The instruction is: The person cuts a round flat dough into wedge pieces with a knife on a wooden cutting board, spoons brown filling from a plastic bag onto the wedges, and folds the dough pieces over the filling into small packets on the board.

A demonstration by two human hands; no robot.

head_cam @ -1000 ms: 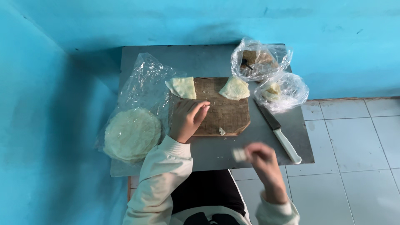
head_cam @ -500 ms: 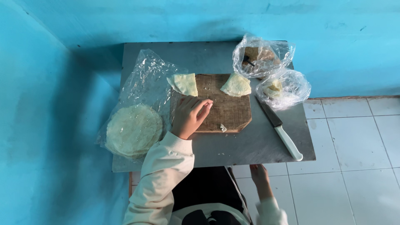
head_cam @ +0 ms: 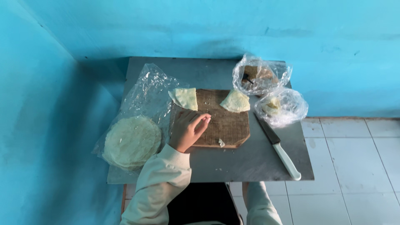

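- Right arm: only a pale sleeve (head_cam: 260,204) shows at the near edge, at 6 o'clock; the right hand is out of view, so its grip cannot be told.
- Left hand (head_cam: 187,130): rests on the near-left part of the wooden cutting board (head_cam: 227,125), fingers bent loosely together, fingertips (head_cam: 205,120) pointing toward 2 o'clock. The grip is slack and narrow; it holds nothing that can be made out.
- Cutting board: brown, roughly rectangular with rounded corners, lying flat at the middle of the surface (head_cam: 250,162). A small pale scrap (head_cam: 221,143) lies near its near edge.
- Folded wrappers: two pale yellow-green wedges on the far part of the board. The left wedge (head_cam: 185,98) lies at 12 o'clock from the left hand, close to it but apart, and overhangs the board's far-left corner. The right wedge (head_cam: 236,101) lies at the far-right corner.
- Stack of round wrappers (head_cam: 132,141): pale green discs on a clear plastic sheet (head_cam: 148,89), at 9 o'clock from the hand.
- Knife (head_cam: 278,146): dark blade, white handle, just beside the board's right edge, handle toward 5 o'clock.
- Two clear plastic bags at 2 o'clock from the board, touching: the nearer bag (head_cam: 281,107) holds something pale, the farther bag (head_cam: 260,76) something brown.
- Surface: a grey, square top, set into a corner.
- Room: blue painted walls (head_cam: 208,29) to the left and beyond; white tiled floor (head_cam: 358,166) to the right.
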